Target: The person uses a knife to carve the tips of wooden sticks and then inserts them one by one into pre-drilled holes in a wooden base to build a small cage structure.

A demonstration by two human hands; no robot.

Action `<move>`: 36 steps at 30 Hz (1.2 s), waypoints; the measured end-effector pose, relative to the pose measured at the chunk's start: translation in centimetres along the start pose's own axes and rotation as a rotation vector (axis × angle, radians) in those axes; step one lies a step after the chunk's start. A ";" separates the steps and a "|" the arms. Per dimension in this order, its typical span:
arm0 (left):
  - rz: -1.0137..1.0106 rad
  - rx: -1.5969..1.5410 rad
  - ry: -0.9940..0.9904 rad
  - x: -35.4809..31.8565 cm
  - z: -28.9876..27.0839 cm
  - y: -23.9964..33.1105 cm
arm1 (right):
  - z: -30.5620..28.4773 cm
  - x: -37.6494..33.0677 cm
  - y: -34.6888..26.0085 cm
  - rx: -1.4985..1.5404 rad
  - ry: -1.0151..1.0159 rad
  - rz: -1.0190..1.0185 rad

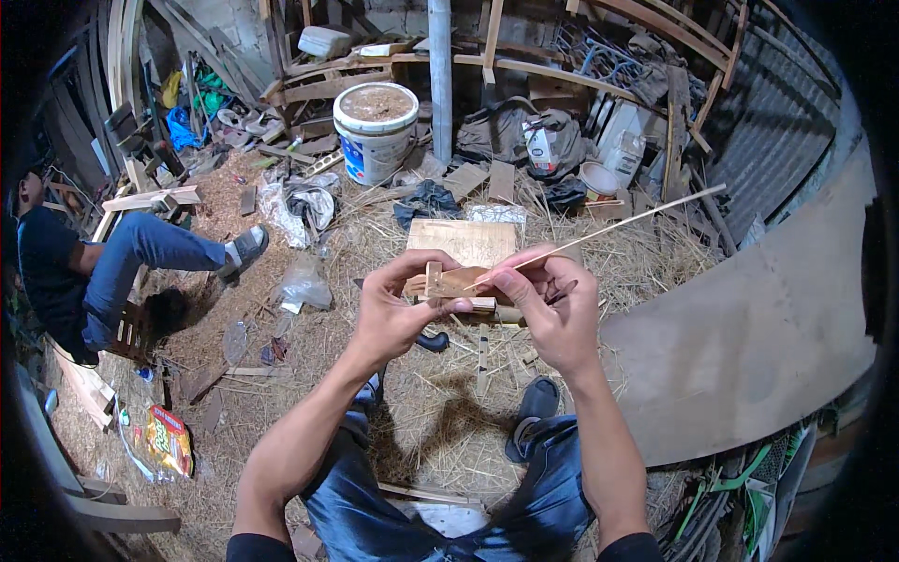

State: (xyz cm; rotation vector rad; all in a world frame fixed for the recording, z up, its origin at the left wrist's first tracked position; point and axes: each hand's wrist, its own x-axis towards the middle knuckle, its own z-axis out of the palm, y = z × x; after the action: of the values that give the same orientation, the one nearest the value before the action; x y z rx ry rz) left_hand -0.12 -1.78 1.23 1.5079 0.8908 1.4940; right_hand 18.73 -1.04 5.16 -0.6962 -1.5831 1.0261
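Observation:
My left hand [391, 314] is closed on a small pale wooden block [434, 279], pinched between thumb and fingers. My right hand [564, 314] pinches a long thin wooden strip [646, 216]. This strip slants from the block up to the far right, its near end at or just in front of the block; whether they touch I cannot tell. Right behind and below the hands, more wood pieces [483, 304] are partly hidden. A black curved handle [433, 343] lies under my left hand. Beyond my hands a flat light board [465, 238] rests on the straw.
A person [122, 272] sits at the left, one leg stretched inward. A white bucket of shavings [375, 140] stands behind, beside a grey post [440, 84]. A large brown sheet [749, 318] leans at right. Straw, wood scraps and a red-yellow snack bag [169, 440] litter the ground.

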 end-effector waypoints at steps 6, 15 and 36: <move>-0.032 0.068 -0.026 -0.2 -0.1 0.6 | 0.1 0.0 -0.5 0.069 0.040 0.096; -0.170 -0.059 -0.013 0.0 0.1 1.3 | 0.2 0.1 -0.3 0.115 0.044 0.095; -0.034 0.043 -0.027 0.0 -0.1 0.9 | 0.2 0.0 0.0 0.019 0.039 0.059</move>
State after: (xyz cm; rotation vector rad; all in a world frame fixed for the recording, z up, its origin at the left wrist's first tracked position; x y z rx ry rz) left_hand -0.23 -2.11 2.03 1.5330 0.9335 1.4351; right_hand 18.52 -1.12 5.16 -0.7493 -1.5252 1.0634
